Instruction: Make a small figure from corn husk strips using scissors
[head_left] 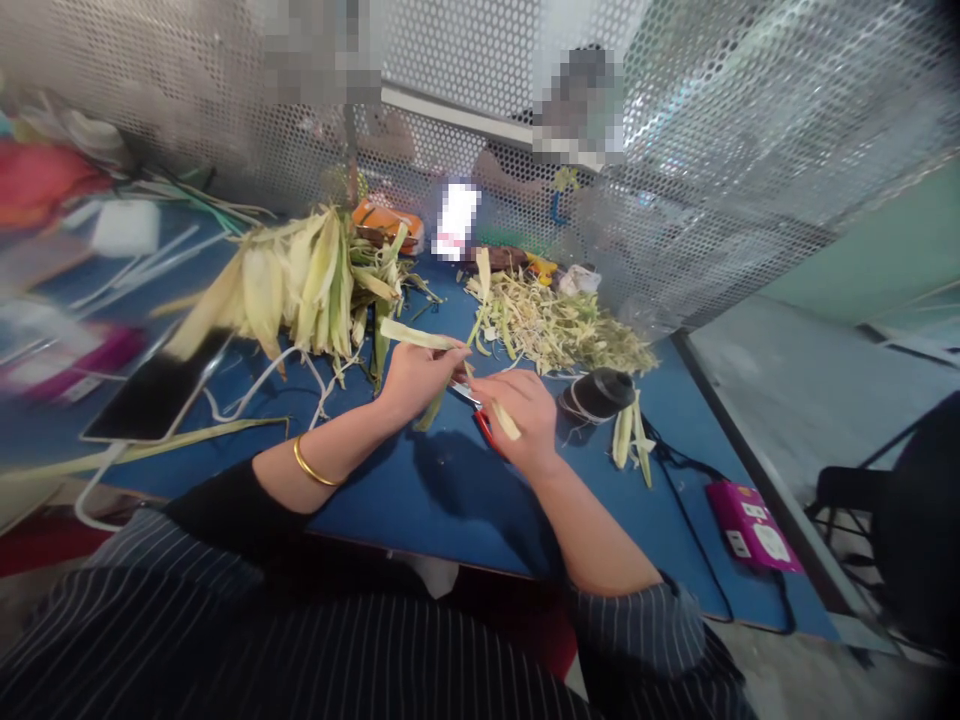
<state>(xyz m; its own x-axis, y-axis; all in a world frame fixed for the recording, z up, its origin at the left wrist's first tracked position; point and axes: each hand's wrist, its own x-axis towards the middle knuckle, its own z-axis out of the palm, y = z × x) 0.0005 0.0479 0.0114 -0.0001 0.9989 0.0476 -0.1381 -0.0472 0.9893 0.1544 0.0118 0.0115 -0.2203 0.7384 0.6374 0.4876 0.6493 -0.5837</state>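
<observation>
Over the front of the blue table [375,520], both hands are close together at chest height. My left hand [420,380] is closed in a pinch on a pale corn husk strip [412,334], one end of which sticks out to the left. My right hand [525,410] is also closed, its fingertips gripping husk, and a short pale piece [505,418] shows at its fingers. Whether both hands hold one strip or separate ones, I cannot tell. Scissors with red handles [486,428] lie beneath, partly hidden by the right hand.
Whole corn husks [300,285] are heaped at the left; shredded husk [555,320] is piled at the right. A dark thread spool [604,393] stands beside my right hand. A phone [161,390] with a white cable lies left, a magenta power strip [752,525] right. Perforated metal panels [480,60] rise behind.
</observation>
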